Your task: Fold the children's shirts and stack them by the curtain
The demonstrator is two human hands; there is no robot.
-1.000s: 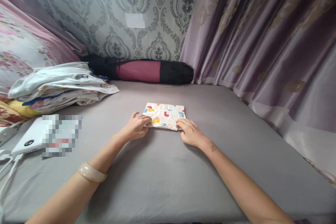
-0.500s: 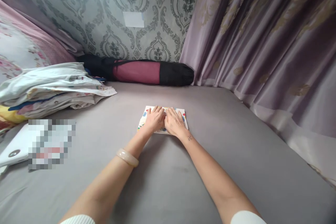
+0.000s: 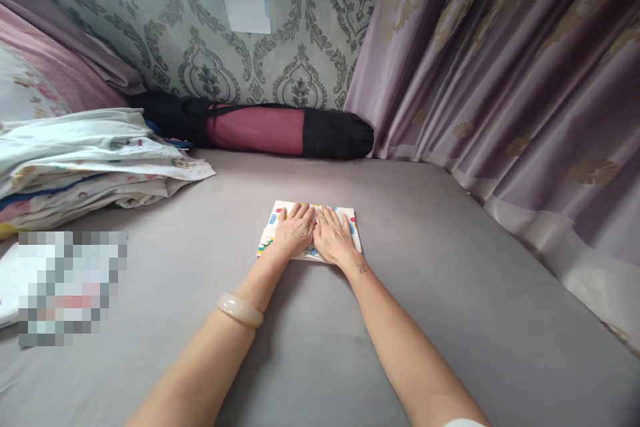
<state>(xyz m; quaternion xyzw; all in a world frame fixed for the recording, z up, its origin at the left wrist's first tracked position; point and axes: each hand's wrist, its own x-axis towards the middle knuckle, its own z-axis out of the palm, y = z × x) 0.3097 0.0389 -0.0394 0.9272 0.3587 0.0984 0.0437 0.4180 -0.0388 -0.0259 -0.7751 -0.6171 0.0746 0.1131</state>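
Observation:
A folded white cloth (image 3: 268, 229) with colourful dots and prints lies flat on the grey bed sheet (image 3: 320, 320). My left hand (image 3: 296, 228) rests palm down on its left half, fingers stretched out and pointing away from me. Beside it, my right hand (image 3: 334, 235) presses flat on the right half, fingers also extended. The two hands nearly meet at the thumbs' side or index side near the cloth's middle; much of the print under them is hidden. A pale bangle (image 3: 241, 311) circles my left forearm.
A pile of light folded clothes (image 3: 90, 153) sits at the left, with blurred-out flat items (image 3: 75, 287) in front of it. A long black and maroon bag (image 3: 255, 129) lies along the patterned wall (image 3: 300, 27). Purple curtains (image 3: 480, 67) hang at the right.
Both hands stay on the cloth and have flattened slightly, with fingers a bit straighter. The camera view has shifted a little, so the clothes pile and flat items sit farther left.

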